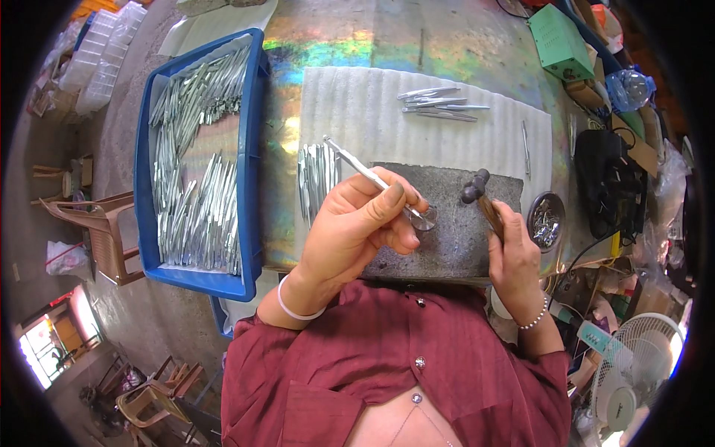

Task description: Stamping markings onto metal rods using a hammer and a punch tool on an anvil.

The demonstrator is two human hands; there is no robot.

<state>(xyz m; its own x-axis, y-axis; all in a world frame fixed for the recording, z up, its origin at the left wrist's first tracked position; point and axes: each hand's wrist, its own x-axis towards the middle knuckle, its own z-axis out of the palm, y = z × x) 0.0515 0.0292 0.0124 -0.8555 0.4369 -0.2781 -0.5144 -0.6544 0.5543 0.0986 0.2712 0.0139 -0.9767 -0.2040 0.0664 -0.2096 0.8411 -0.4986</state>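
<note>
My left hand (357, 220) is raised in front of the dark stone-like block (477, 238), its thumb and fingers pinching a slender silver metal rod (363, 170). The rod slants from a narrow tip at upper left to what looks like a round, clear or shiny piece by my fingertips; I cannot make out exactly what that is. In my right hand (515, 257) is a small hammer (477, 188) with a dark rounded head, gripped by its wooden handle over the block's right side. Its head is apart from the rod.
White foam sheet (357, 97) under the block bears several silver rods (439, 104), with another bunch (316, 179) at its left. Left stands a blue tray (253, 149) full of similar rods. A dark bowl (546, 221) of small metal bits, a green box (560, 43) and a fan (633, 365) are right.
</note>
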